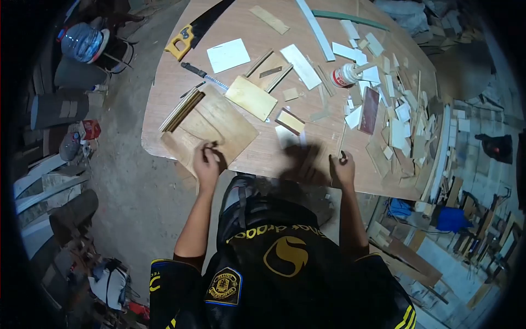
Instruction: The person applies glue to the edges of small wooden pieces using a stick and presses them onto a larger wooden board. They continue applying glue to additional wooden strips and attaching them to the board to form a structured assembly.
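Observation:
My left hand (207, 162) is over the lower part of a thin square wooden board (233, 123) at the table's near left. Its fingers are curled together; what they hold, if anything, I cannot make out. A bundle of thin wood strips (183, 111) lies along the board's left side. At the table's front edge, my right hand (343, 166) is closed around a small dark item (343, 158), too small to name. Between the hands lies a small pale wood piece with dark edges (290, 121). Beyond it is a yellowish rectangular panel (251, 97).
A yellow-handled handsaw (186, 41) lies at the far left of the table (263, 148), near a narrow saw-like blade with a dark handle (204, 74). A white glue tub (344, 75) stands among scattered offcuts (402, 115) on the right. A water bottle (82, 43) stands off the left side.

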